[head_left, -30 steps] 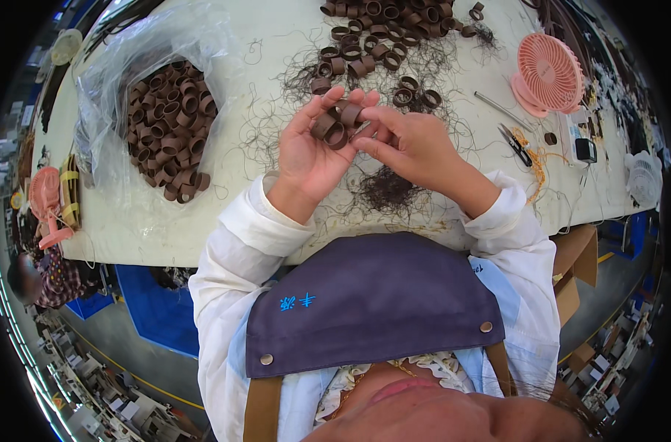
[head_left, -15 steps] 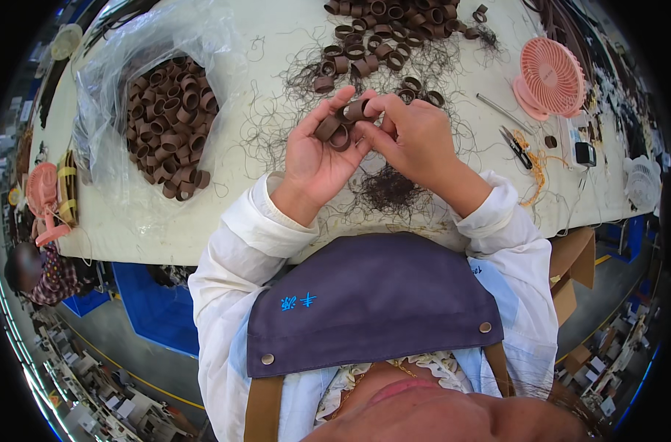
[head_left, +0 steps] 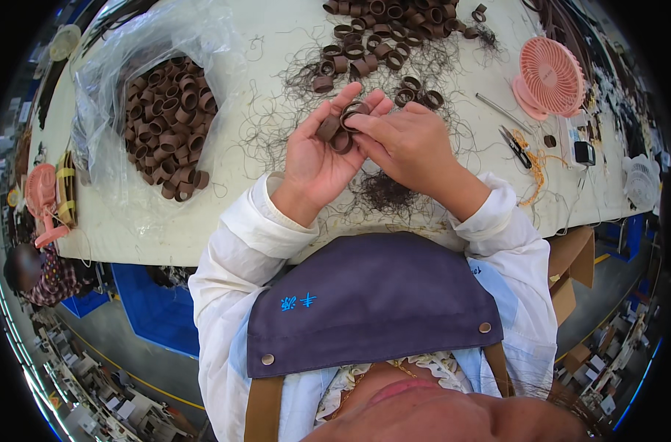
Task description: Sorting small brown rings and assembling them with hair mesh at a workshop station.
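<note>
Palm up above the table, my left hand (head_left: 306, 163) cradles a few short brown rings (head_left: 327, 130), its fingers slightly curled around them. My right hand (head_left: 418, 151) meets it from the right, thumb and forefinger closed at the edge of the uppermost brown ring (head_left: 352, 107), whose round opening now shows. Part of that ring is hidden behind the fingertips. Just below the hands lies a dark clump of loose thread ends (head_left: 387, 193).
A clear plastic bag (head_left: 99, 96) full of brown rings lies at left. More rings (head_left: 379, 33) are heaped at the far side among thread scraps. At right are a pink fan (head_left: 547, 77), a metal rod (head_left: 501, 110), black-handled snips (head_left: 518, 149) and orange cord (head_left: 533, 184).
The uppermost ring has turned, so its opening shows rather than its outer side. My right fingers have shifted slightly lower and left against it. My left hand has hardly moved.
</note>
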Demonstrator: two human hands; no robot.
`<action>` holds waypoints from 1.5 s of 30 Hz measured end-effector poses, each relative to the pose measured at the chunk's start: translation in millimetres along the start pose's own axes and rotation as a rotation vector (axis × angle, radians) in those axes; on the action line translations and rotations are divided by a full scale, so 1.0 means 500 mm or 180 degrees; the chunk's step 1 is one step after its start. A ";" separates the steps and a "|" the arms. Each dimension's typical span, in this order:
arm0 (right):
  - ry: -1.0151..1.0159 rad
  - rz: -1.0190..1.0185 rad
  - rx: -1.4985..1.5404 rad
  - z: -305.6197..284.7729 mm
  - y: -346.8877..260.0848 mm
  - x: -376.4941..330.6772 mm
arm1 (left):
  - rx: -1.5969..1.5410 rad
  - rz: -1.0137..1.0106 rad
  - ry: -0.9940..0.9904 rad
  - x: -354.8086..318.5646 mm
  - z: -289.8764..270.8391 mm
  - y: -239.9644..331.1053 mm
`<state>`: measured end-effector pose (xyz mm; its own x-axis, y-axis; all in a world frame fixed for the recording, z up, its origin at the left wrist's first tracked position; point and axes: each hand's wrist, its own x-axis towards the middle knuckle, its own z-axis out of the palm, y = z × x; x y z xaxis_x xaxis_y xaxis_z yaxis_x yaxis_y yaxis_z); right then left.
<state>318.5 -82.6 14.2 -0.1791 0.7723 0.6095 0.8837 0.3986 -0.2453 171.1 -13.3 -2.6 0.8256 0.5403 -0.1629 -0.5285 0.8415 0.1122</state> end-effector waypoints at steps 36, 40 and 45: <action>-0.0724 0.0479 0.0907 -0.060 0.023 0.046 | 0.0428 -0.0188 0.0364 0.000 -0.012 0.011; -0.0806 0.0223 0.0859 -0.055 0.012 0.025 | 0.0301 -0.0037 0.0291 -0.001 0.024 0.007; -0.0781 0.0541 0.0796 -0.051 0.001 0.028 | 0.0247 -0.0355 0.0019 -0.010 0.007 0.013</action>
<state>327.4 -84.4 41.9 -0.1640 0.9210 0.3535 0.7824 0.3397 -0.5220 164.4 -10.2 2.5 0.8770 0.4436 -0.1843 -0.4165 0.8934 0.1684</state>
